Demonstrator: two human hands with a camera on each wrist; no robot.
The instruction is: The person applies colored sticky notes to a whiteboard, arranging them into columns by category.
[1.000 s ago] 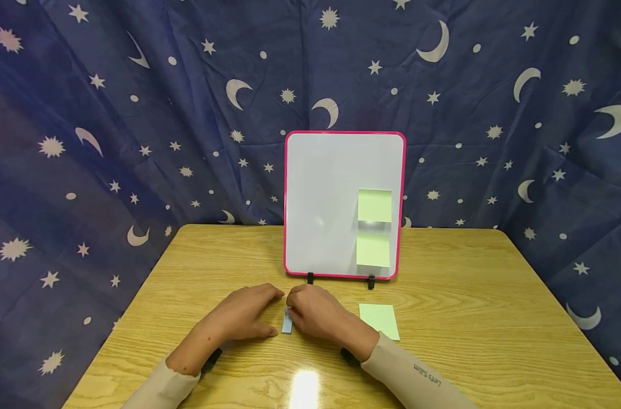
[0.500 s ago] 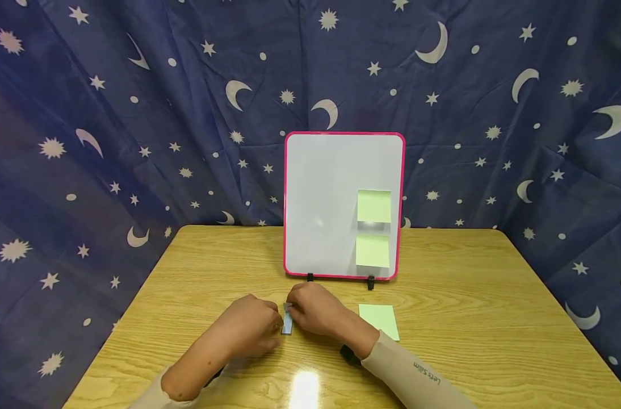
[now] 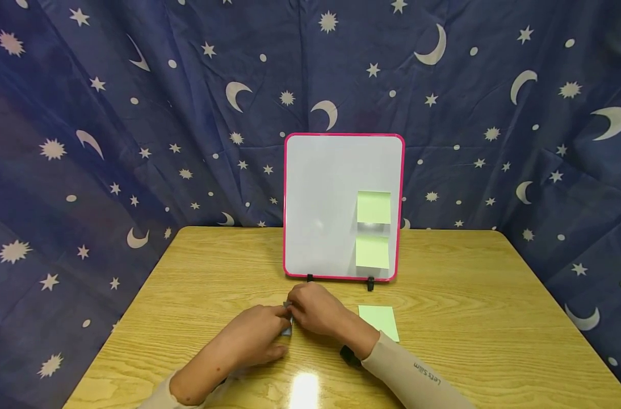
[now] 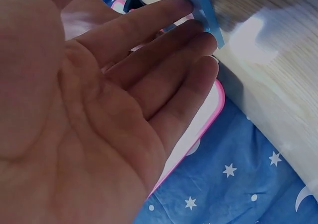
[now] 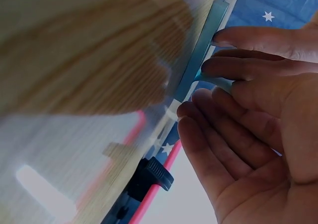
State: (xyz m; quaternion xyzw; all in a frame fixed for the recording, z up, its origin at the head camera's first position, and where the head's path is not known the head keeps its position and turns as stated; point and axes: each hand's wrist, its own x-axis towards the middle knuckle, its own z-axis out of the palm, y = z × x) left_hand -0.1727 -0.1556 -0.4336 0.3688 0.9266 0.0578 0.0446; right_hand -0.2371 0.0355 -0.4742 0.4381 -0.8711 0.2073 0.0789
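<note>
A small block of light blue sticky notes [image 3: 287,332], narrow and long, lies on the table between the two hands. The left hand [image 3: 254,336] reaches over it from the left, its fingers nearly straight and touching the block [image 4: 204,10] at the tips. From the right, the right hand [image 3: 318,309] pinches the curled end of a blue sticky strip [image 5: 221,82] that bends up off the block. Its other fingers [image 5: 238,149] are loosely bent near the table. In the head view the hands cover most of the block.
A whiteboard [image 3: 321,193] with a pink frame stands behind the hands on black feet [image 3: 370,283]. Two pale green sticky notes [image 3: 374,207] are on its right side. Another green note pad [image 3: 382,321] lies to the right of the right hand. A starry blue curtain [image 3: 188,113] hangs behind.
The left hand has moved right, from beside the blue block to over it, its fingertips now touching it. The right hand has stayed almost in place at the block's far end.
</note>
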